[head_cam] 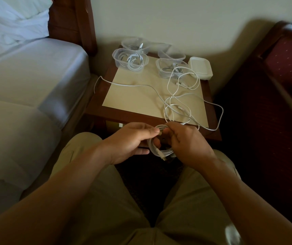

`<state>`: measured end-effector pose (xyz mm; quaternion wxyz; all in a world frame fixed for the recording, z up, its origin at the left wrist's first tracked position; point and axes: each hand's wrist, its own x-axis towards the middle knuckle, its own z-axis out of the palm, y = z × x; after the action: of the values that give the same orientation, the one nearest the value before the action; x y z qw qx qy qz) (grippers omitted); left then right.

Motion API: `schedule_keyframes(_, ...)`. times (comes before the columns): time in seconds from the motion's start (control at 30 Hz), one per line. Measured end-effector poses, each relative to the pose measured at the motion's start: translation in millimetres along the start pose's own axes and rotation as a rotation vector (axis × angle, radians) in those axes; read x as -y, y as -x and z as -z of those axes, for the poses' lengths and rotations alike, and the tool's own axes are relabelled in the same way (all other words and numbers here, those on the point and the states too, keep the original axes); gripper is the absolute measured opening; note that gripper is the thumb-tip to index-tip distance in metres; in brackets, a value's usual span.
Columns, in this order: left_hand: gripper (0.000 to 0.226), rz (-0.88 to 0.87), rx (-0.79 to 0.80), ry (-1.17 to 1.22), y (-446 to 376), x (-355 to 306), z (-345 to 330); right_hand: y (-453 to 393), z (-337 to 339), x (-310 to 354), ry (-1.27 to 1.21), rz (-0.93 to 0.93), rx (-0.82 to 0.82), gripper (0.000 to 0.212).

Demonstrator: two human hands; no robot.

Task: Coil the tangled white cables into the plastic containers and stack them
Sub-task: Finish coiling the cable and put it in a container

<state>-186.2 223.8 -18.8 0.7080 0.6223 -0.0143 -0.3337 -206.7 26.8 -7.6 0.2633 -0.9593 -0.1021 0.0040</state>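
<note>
1. Two filled containers point(130, 60) sit at the desk's point(134, 96) far-left corner.
2. Left hand point(131, 144) pinches the coil point(161, 147), held below the desk's near edge.
3. Right hand point(185, 145) grips it; trailing loose cable point(177, 106) could snag, likely dragging the desk's containers.

Both hands meet above the knees, left hand point(130, 141) and right hand point(188, 143) with fingers curled, pinching.
</note>
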Motion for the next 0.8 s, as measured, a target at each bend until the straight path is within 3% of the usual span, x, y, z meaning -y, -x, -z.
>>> schedule_keyframes(0.17, 0.035, -0.089, -0.095, -0.037, -3.5, 6.7, -8.8, -2.6, -1.5, 1.4, -0.103, 0.02, 0.023, 0.02)
schedule_keyframes(0.27, 0.042, -0.124, -0.168, -0.163, -1.7, 6.9, -12.5, -5.8, 5.4, 6.7, -0.196, -0.054, 0.159, 0.022)
schedule_keyframes(0.4, 0.041, -0.175, -0.226, -0.414, 0.2, 5.8, -15.5, -13.4, 28.6, 8.2, -0.394, -0.298, 0.345, 0.05)
schedule_keyframes(0.57, 0.036, -0.22, -0.209, -0.535, -5.6, 14.3, -13.0, -21.8, 49.3, -6.3, -0.648, -0.478, 0.525, 0.023)
schedule_keyframes(0.7, 0.034, -0.279, -0.28, -0.59, -5.5, 13.3, -7.8, -23.2, 55.8, -1.4, -1.039, -0.673, 0.475, 0.029)
schedule_keyframes(0.8, 0.036, -0.307, -0.332, -0.616, -5.6, 10.7, -8.0, -18.5, 49.1, 10.6, -1.093, -0.696, 0.479, 0.031)
